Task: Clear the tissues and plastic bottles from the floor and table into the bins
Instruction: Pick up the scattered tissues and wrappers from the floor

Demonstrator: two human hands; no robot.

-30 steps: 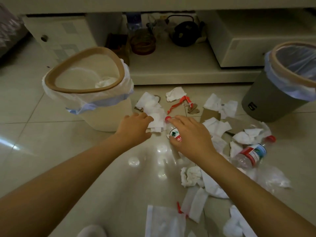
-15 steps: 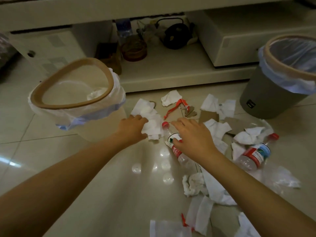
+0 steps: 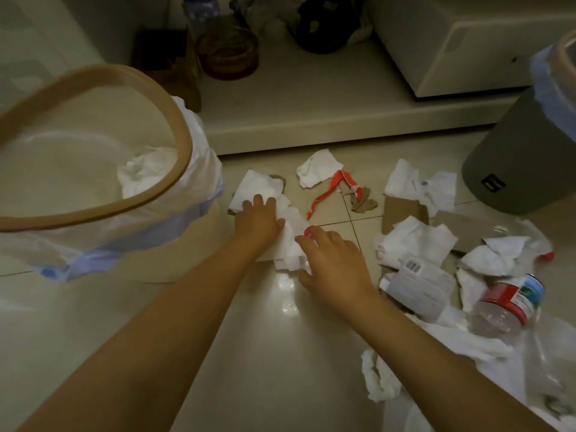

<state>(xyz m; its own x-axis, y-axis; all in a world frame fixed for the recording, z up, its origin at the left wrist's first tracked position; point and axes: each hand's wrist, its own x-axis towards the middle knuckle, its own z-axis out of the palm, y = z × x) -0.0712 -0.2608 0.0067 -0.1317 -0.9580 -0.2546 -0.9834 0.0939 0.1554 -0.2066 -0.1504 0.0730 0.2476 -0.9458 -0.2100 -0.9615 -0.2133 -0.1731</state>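
My left hand point(image 3: 257, 221) presses down on a pile of white tissues point(image 3: 258, 187) on the floor, fingers curled into it, just right of the white bin point(image 3: 182, 129). My right hand point(image 3: 336, 266) covers a small plastic bottle, fingers curled over it. Only the bottle's red cap point(image 3: 308, 232) shows at my fingertips. A second bottle with a red label point(image 3: 511, 304) lies at the right, and a clear one with a barcode label point(image 3: 420, 285) beside my right wrist. More tissues point(image 3: 414, 241) are scattered between the bins. The grey bin point(image 3: 514, 157) stands at far right.
The white bin has a tan rim, a plastic liner and a tissue point(image 3: 146, 169) inside. A red strip point(image 3: 330, 191) and cardboard scraps point(image 3: 402, 210) lie among the litter. Behind is a low shelf point(image 3: 311, 132) with a glass jar point(image 3: 229, 54), a black kettle point(image 3: 324, 29) and a white box point(image 3: 467, 42).
The view has dropped closer to the floor. My left hand has slid further onto the tissue pile. My right hand has moved up over the bottle, which is now hidden except for its cap.
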